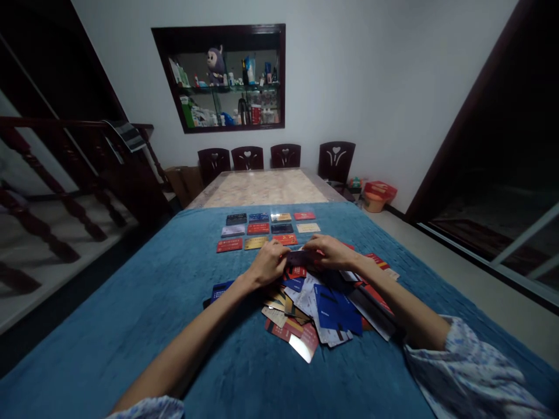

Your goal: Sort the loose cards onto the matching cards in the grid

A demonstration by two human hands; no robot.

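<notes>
Between my two hands is a dark card (297, 258), held at its ends above a loose pile of cards. My left hand (269, 262) pinches its left end, and my right hand (328, 251) grips the right end. Under them the heap mixes blue cards (334, 308), red cards (305, 337), white and gold ones, many overlapping. Beyond my hands, cards lie in neat rows, among them a red card (229, 245), a gold card (255, 242) and a black card (236, 219). My right forearm hides part of the pile.
A blue cloth (144, 302) covers the near part of the table; the bare stone-patterned top (271, 186) shows beyond it. Several dark chairs (286, 156) stand at the far end. A wall shelf (236, 81), a stair railing (56, 192) and a red-topped bucket (376, 198) are around the room.
</notes>
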